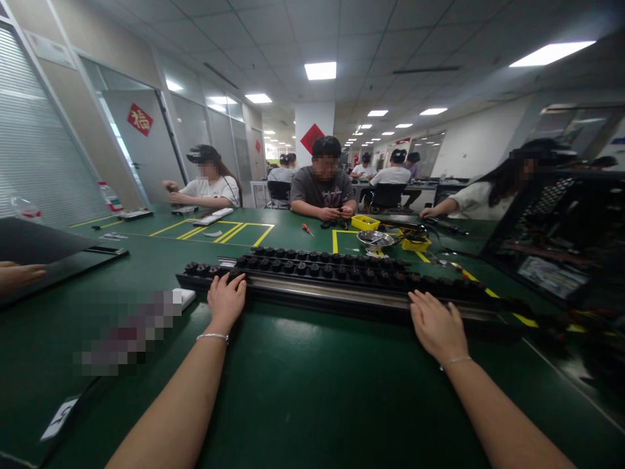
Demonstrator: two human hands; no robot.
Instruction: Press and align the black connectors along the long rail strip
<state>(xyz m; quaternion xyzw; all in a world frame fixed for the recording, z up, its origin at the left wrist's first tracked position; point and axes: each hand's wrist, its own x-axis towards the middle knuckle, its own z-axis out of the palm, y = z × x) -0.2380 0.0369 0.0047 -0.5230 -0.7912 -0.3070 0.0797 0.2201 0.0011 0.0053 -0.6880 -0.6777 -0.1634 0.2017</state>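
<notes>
Both hands flat on the long black rail (342,286), lying across the middle of the green table (293,391). Left hand (225,299) at its left end, right hand (436,326) toward the right; fingers spread, gripping nothing. Rail not lifted, knobs all seated.

head-worn view, forward and down

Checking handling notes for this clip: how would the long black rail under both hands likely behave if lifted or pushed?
The long black rail looks straight and rigid, so probably stiff. It lies flat and low, so it would likely slide, not roll. The left hand and right hand rest far apart, suggesting awkward length.
</notes>
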